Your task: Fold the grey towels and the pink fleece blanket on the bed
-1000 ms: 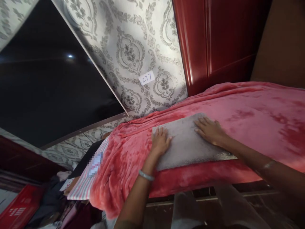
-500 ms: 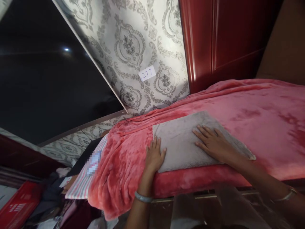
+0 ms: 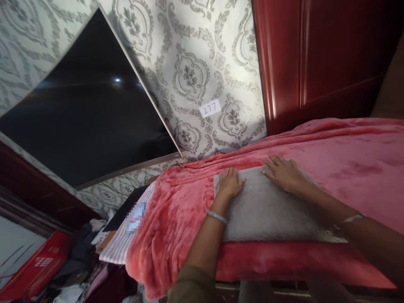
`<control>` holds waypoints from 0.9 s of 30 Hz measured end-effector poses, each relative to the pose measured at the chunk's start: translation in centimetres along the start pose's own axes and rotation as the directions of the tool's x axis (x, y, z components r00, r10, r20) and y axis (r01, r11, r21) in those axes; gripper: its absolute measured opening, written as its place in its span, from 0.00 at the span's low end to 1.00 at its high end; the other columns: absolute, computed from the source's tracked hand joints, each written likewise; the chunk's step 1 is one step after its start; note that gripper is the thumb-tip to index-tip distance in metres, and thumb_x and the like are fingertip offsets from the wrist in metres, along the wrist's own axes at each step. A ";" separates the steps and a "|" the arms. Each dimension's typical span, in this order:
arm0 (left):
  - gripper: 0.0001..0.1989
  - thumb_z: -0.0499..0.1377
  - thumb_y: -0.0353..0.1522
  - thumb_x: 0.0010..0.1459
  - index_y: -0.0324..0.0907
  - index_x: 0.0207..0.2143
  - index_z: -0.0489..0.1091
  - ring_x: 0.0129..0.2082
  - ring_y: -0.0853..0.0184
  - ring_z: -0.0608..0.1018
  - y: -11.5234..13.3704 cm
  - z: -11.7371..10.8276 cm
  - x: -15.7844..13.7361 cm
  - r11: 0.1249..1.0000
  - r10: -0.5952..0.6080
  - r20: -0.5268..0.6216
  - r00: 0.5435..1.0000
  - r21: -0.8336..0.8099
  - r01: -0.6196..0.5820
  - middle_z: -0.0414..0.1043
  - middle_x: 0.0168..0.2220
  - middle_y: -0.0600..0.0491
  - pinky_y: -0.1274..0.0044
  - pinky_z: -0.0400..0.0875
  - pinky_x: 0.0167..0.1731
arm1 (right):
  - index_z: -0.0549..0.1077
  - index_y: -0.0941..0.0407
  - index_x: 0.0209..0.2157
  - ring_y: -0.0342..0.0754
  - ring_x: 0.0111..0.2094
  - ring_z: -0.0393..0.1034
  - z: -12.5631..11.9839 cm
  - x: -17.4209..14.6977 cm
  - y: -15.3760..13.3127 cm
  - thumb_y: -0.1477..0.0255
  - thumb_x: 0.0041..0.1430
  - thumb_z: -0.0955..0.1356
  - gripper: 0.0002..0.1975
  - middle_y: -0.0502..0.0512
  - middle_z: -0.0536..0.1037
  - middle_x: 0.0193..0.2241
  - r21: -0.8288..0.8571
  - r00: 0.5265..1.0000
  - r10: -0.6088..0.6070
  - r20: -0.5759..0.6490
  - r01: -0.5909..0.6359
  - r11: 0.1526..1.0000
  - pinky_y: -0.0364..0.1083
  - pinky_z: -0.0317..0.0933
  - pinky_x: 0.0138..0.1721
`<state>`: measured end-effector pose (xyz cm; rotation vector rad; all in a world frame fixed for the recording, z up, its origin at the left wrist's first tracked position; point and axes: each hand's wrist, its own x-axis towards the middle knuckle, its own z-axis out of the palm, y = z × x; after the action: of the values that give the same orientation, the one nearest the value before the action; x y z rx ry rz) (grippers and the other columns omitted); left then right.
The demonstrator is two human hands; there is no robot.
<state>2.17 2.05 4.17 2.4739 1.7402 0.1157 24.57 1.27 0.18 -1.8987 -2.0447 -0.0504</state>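
A grey plush cloth (image 3: pixel 271 214), roughly rectangular, lies flat on a pink-red blanket (image 3: pixel 183 210). My left hand (image 3: pixel 231 183) rests on the cloth's far left corner, fingers stretched out and palm down. Near the far right part of the cloth, my right hand (image 3: pixel 282 173) lies flat with its fingers spread, their tips at the far edge. Neither hand grips anything. My right forearm hides part of the cloth's right side. At the near right corner a pale patch shows on the cloth.
A large dark television (image 3: pixel 94 105) stands out from the patterned wall, where a paper label reading 277 (image 3: pixel 210 108) is stuck. Dark red door panels (image 3: pixel 318 54) rise behind the blanket. At the lower left are a striped cloth (image 3: pixel 115 248), a red box (image 3: pixel 41 265) and piled clothes.
Both hands have slid away from me, towards the cloth's far edge. The left has moved onto the far left corner. The camera view has shifted, so the television shows more fully.
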 end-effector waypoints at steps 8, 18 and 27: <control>0.36 0.43 0.50 0.67 0.36 0.68 0.58 0.72 0.54 0.56 -2.9 2.5 2.3 0.987 -0.156 -0.018 0.988 -0.042 0.155 0.54 0.71 0.38 0.57 0.44 0.70 | 0.60 0.56 0.70 0.64 0.69 0.48 4.1 0.2 1.4 0.54 0.66 0.50 0.37 0.61 0.56 0.69 -0.105 0.997 -0.001 0.072 0.009 0.994 0.68 0.45 0.66; 0.22 0.48 0.32 0.67 0.44 0.59 0.70 0.68 0.64 0.63 -8.8 2.9 2.8 0.854 -0.254 -0.087 0.963 -0.488 0.181 0.64 0.67 0.47 0.65 0.53 0.68 | 0.61 0.57 0.69 0.65 0.69 0.48 3.5 0.1 1.2 0.54 0.65 0.50 0.38 0.61 0.56 0.69 -0.052 0.998 -0.004 0.068 0.008 0.999 0.69 0.44 0.66; 0.12 0.66 0.34 0.52 0.37 0.39 0.77 0.31 0.67 0.77 -11.0 2.8 4.3 0.607 -0.327 -0.082 0.942 -0.781 0.143 0.77 0.30 0.52 0.76 0.72 0.35 | 0.62 0.55 0.69 0.65 0.69 0.47 4.3 0.5 1.7 0.52 0.64 0.50 0.39 0.60 0.57 0.69 -0.032 0.997 0.013 0.082 -0.011 0.999 0.70 0.43 0.66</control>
<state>-6.25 9.59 -0.15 1.6199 1.5848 0.9318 25.25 3.01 -4.09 -1.9627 -2.0979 -0.0014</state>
